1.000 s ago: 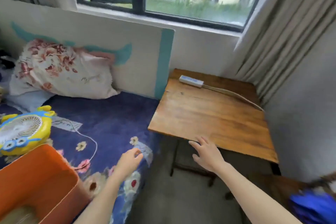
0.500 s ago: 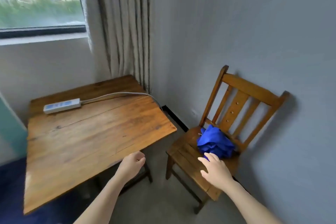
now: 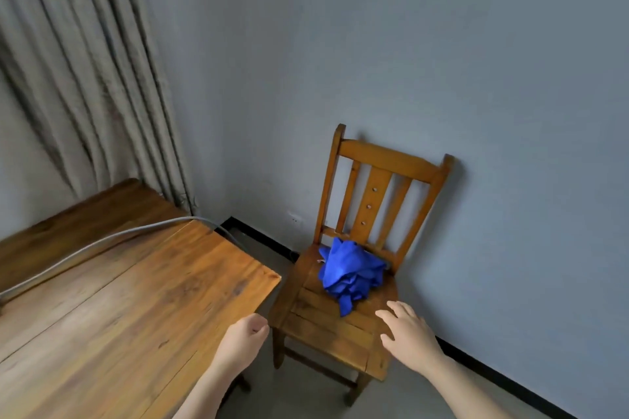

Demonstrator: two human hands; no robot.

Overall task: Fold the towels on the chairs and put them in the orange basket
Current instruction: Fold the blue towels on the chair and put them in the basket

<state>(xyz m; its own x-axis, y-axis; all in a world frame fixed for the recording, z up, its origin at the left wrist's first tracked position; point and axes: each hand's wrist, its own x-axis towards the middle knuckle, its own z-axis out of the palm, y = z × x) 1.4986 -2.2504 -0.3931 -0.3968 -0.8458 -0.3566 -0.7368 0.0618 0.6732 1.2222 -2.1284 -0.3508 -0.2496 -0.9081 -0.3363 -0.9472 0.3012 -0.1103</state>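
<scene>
A crumpled bright-blue cloth towel (image 3: 350, 270) lies heaped at the back of the slatted wooden chair (image 3: 326, 333). Its long axis runs back to front, a tail pointing at the seat's front edge. The right hand (image 3: 406, 333) hovers near it, fingers spread. The left hand (image 3: 243, 340) hangs loosely curled and holds nothing, beside the brown wooden tabletop (image 3: 136, 299).

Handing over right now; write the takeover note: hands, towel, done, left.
Blue towel: crumpled on the chair seat, untouched.
Left hand: loosely curled, empty, near the table corner.
Right hand: open, over the seat's front, short of the towel.
Done: no fold visible.
Left: grasp the towel, fold it, put it in the orange basket, which is out of view.
</scene>
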